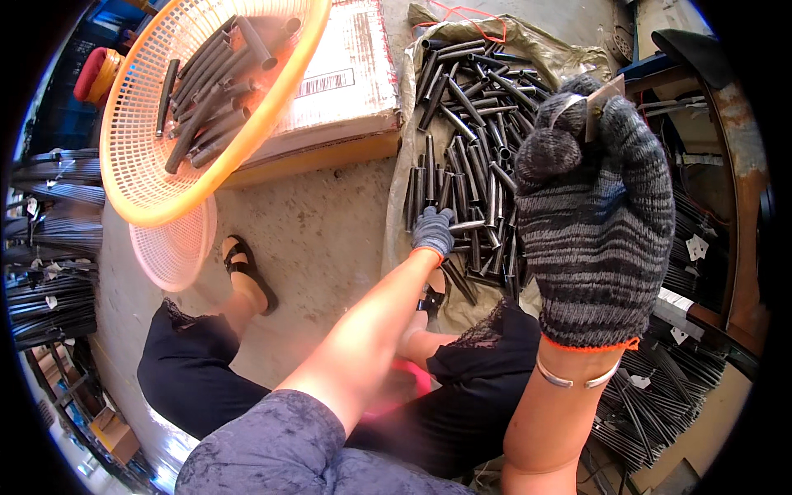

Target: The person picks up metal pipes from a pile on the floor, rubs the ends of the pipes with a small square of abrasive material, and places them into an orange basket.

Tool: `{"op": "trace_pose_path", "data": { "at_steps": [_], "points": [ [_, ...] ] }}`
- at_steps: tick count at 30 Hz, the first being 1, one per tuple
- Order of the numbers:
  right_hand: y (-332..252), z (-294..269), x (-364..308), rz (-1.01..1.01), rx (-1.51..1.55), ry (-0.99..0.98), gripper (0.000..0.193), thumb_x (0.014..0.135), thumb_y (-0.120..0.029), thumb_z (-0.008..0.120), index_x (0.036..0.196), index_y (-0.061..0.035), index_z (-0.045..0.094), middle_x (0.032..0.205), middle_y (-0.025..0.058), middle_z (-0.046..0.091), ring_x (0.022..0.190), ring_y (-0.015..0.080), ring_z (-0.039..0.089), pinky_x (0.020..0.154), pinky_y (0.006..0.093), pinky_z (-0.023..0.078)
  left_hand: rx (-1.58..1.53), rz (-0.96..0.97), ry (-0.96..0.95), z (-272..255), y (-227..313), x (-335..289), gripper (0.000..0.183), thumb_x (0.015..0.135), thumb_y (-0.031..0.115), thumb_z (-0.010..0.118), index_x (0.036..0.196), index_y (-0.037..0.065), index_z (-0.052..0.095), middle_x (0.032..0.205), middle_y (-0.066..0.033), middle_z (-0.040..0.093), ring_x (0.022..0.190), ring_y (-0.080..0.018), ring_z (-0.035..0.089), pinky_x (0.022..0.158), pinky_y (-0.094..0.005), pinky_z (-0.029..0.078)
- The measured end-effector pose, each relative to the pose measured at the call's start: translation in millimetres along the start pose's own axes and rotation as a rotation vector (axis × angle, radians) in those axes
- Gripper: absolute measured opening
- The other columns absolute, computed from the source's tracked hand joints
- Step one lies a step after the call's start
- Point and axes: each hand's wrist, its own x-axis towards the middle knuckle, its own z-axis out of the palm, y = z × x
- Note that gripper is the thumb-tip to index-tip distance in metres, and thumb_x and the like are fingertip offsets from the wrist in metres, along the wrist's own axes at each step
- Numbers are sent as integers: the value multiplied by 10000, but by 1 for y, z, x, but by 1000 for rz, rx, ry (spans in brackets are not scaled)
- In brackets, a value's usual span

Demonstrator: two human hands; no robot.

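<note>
My left hand (434, 231), in a grey knitted glove, is down at the near left of a heap of short black tubes (474, 169). Its fingers curl in among them, and one black tube (468, 225) sticks out at its right side. Raised close to the camera, my right hand (598, 214) wears a black and grey striped knitted glove. It pinches a thin flat metal piece (606, 107) between thumb and fingers. A pale shiny band (569, 109) shows at the fingers; what it belongs to is unclear.
An orange plastic basket (124, 194) with several black tubes stands tilted at the left, beside a white cardboard box (355, 82). A pink basket (186, 247) is below it. Sacking (569, 58) lies under the heap. Bundles of long dark rods (652, 404) lie at both sides.
</note>
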Motion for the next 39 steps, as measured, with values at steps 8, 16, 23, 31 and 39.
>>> {"op": "trace_pose_path", "data": {
  "at_steps": [8,16,23,31,39],
  "points": [
    [7,5,12,12,-24,-27,116,868,-29,595,957,43,610,975,140,639,899,226,627,829,321,546,-311,-13,14,-11,-22,-37,404,732,198,718,1098,63,614,1071,-217,541,939,-391,579,852,-412,465],
    [21,24,9,-157,-350,-44,119,877,-52,594,970,20,611,939,121,642,881,216,631,826,315,533,-1116,239,316,-74,-21,-120,562,785,-23,646,1312,11,451,1182,-77,568,1029,-174,568,880,-282,466],
    [75,61,5,-452,-1125,-324,62,885,-30,601,839,-42,561,757,-2,549,713,75,489,654,236,432,-1196,408,37,-200,-4,-185,504,831,1,667,1292,32,468,1121,-32,601,1029,-100,544,898,-270,458],
    [179,98,-25,-23,-747,-683,25,883,-11,591,895,-16,570,922,44,608,842,102,554,781,257,480,-1649,218,-179,-298,-25,-226,376,884,106,627,1244,58,530,1070,-69,612,853,-141,602,733,-294,525],
    [161,102,1,-77,-909,-513,39,881,-59,594,876,-31,567,942,93,668,754,137,620,724,260,517,-1117,425,178,-346,-51,-267,305,847,9,657,1140,13,573,845,-17,608,653,-94,571,578,-245,488]
  ]
}}
